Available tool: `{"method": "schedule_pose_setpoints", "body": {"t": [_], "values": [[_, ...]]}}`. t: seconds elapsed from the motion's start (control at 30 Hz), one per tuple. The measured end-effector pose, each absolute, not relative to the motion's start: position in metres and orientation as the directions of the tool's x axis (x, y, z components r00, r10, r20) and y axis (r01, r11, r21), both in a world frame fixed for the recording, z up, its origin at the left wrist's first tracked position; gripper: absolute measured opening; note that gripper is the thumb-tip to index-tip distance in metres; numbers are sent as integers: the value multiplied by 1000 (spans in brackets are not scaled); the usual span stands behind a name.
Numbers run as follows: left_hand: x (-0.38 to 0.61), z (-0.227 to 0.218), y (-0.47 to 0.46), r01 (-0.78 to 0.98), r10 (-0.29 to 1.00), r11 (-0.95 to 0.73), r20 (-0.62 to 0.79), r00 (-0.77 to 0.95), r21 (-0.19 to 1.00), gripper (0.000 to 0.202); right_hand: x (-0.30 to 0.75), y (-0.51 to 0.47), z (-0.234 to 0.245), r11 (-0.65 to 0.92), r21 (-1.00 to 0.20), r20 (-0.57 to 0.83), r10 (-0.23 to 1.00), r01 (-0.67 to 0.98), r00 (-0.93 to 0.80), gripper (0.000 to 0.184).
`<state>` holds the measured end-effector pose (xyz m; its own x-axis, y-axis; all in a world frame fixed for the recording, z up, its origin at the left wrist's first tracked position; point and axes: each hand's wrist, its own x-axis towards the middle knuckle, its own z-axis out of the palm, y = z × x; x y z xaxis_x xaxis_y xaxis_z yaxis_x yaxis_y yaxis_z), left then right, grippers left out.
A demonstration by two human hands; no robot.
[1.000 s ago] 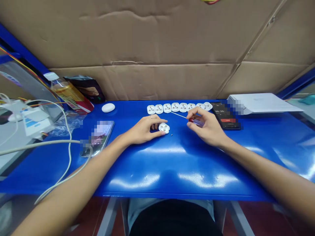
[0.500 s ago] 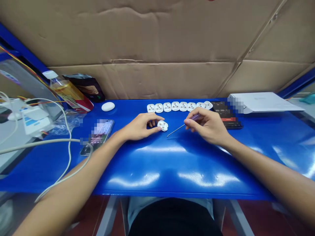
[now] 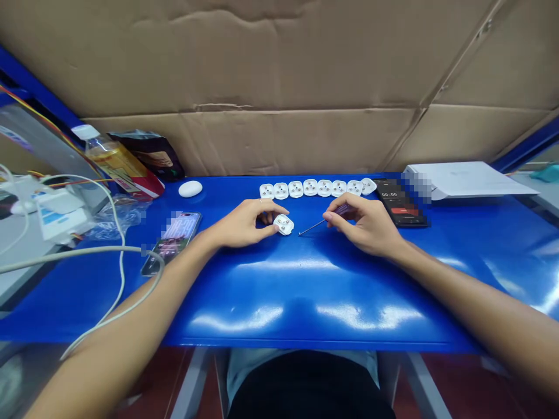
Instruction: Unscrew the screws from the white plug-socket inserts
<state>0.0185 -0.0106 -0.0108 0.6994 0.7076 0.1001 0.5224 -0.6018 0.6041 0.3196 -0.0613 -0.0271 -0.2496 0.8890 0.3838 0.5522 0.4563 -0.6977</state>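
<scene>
Hands worked close together over the blue table (image 3: 305, 297), both curled into a grip. The left hand (image 3: 238, 226) held a white plug body (image 3: 284, 224) between thumb and fingers. The right hand (image 3: 364, 226) pinched a slim screwdriver (image 3: 315, 226) by its dark handle, with the tip just beside the plug body, not touching it, and nothing between them. A brown cardboard wall (image 3: 262, 58) rose behind the table. A white flat package (image 3: 467, 179) lay at the far right, and a plastic bottle (image 3: 117, 164) stood far left beside a dark snack packet (image 3: 148, 154). A white cable (image 3: 87, 250) crossed the left side near a smartphone (image 3: 172, 241). Eight white plug bodies (image 3: 317, 188) lined the far edge, ending beside a timer phone (image 3: 400, 203). A white oval case (image 3: 190, 188) sat apart.
</scene>
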Motion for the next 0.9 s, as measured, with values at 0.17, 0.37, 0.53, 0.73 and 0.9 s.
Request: {"method": "schedule_pose_setpoints", "body": {"t": [0.17, 0.37, 0.53, 0.73, 0.9], "values": [[20, -12, -12, 497, 694, -634, 153, 703, 593, 42, 320, -59, -25, 455, -677, 426, 883, 579, -196, 22], [28, -14, -19, 442, 660, -677, 218, 719, 588, 40, 327, -50, -30, 446, -611, 464, 871, 653, -161, 20], [36, -25, -23, 476, 647, -686, 161, 745, 550, 50, 330, -43, -39, 413, -633, 421, 893, 655, -157, 23], [49, -32, -20, 554, 680, -665, 100, 726, 501, 58, 326, -45, -39, 420, -641, 429, 890, 643, -154, 21], [54, -30, -17, 583, 694, -653, 74, 716, 483, 64, 325, -45, -40, 428, -653, 440, 886, 625, -147, 23]]}}
